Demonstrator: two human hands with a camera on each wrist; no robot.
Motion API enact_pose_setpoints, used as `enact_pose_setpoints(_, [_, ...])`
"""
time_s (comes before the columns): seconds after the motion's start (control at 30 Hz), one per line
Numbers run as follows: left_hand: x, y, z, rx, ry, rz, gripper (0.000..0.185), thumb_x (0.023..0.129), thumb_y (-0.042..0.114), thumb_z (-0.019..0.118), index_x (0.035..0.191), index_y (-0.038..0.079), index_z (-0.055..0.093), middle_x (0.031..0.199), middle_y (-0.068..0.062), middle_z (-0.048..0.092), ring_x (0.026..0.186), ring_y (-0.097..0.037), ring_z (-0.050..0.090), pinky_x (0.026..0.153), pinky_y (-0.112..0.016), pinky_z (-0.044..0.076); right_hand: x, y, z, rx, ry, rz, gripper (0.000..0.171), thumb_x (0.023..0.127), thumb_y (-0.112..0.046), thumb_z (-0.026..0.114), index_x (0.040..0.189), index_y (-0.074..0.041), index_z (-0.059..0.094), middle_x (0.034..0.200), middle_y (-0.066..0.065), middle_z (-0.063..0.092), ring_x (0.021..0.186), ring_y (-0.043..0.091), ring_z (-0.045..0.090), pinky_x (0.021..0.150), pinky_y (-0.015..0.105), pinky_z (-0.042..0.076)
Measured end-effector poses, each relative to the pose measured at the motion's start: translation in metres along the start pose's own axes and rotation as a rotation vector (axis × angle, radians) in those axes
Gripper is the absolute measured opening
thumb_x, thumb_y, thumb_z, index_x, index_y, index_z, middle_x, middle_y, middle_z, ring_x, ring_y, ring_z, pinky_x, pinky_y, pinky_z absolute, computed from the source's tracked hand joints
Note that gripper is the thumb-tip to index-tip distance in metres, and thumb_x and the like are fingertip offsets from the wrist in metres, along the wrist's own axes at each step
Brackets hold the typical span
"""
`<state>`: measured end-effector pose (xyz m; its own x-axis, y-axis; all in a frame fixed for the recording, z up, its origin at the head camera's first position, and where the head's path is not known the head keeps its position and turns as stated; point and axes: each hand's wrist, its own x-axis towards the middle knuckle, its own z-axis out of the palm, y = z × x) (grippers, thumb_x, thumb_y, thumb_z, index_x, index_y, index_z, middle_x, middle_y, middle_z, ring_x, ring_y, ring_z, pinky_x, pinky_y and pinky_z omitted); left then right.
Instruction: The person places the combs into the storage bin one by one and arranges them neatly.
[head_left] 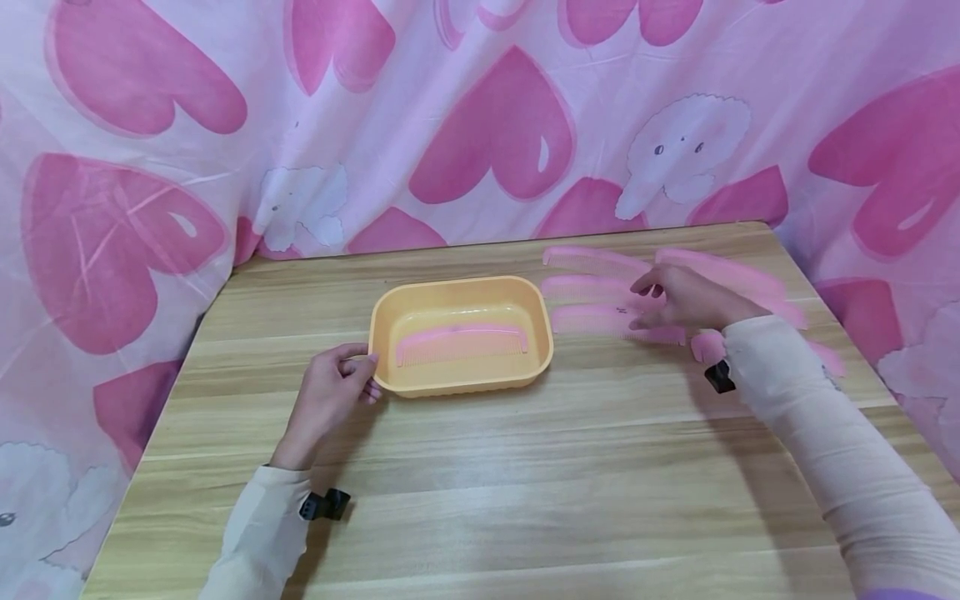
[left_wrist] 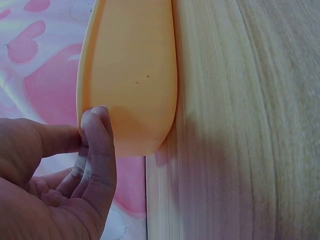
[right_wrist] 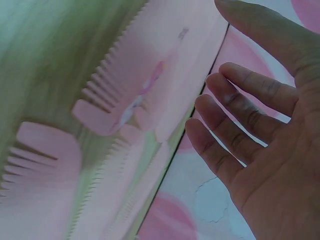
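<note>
A yellow-orange plastic tray [head_left: 457,388] stands near the middle of the table, with one pink comb [head_left: 461,340] lying flat inside. My left hand [head_left: 330,387] pinches the tray's left end, thumb and fingers on either side of the wall [left_wrist: 130,75] in the left wrist view. Over on the right, my right hand [head_left: 678,296] hovers above pink combs, fingers loosely extended and nothing between them. Below it lies the nearest comb [head_left: 588,319] of the left column. The right wrist view shows the right hand [right_wrist: 265,130] apart from a comb [right_wrist: 155,55] with printed marks.
Several more pink combs lie in two columns, among them a far comb [head_left: 592,260] and another [head_left: 720,268] at the right, partly hidden by the right arm. A pink heart-patterned curtain [head_left: 337,150] hangs behind the wooden table [head_left: 480,500] and along its sides.
</note>
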<state>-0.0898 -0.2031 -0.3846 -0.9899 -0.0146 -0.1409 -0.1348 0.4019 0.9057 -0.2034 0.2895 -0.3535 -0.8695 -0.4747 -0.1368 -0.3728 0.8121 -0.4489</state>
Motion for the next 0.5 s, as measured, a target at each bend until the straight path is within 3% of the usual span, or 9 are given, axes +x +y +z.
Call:
enact_pose_setpoints(0.17, [0.0,0.0,0.0,0.013,0.006,-0.002,0.035,0.104,0.008,0.057,0.13,-0.015,0.055,0.074,-0.013,0.07,0.059,-0.014,0.066,0.057,-0.027,0.061,-0.002,0.007,0.006,0.064,-0.035,0.057,0.054,0.079,-0.034,0.089,0.12,-0.003,0.072,0.12,0.011,0.066,0.094,0.024,0.064,0.084,0.04,0.055])
enact_pose_setpoints(0.37, [-0.001,0.002,0.0,0.011,0.006,-0.009,0.035,0.104,0.008,0.057,0.13,-0.015,0.055,0.074,-0.013,0.07,0.059,-0.014,0.066,0.057,-0.027,0.061,0.005,0.016,0.018,0.071,-0.031,-0.011,0.06,0.08,-0.023,0.089,0.119,0.015,0.064,0.11,0.022,0.067,0.098,0.032,0.061,0.088,0.049,0.054])
enact_pose_setpoints(0.5, [-0.002,0.003,0.0,-0.01,0.003,-0.011,0.037,0.103,0.009,0.058,0.131,-0.015,0.054,0.074,-0.014,0.07,0.059,-0.014,0.066,0.057,-0.027,0.061,0.005,0.02,0.023,0.066,-0.025,0.005,0.058,0.079,-0.021,0.089,0.117,0.015,0.065,0.107,0.02,0.068,0.099,0.033,0.063,0.09,0.052,0.055])
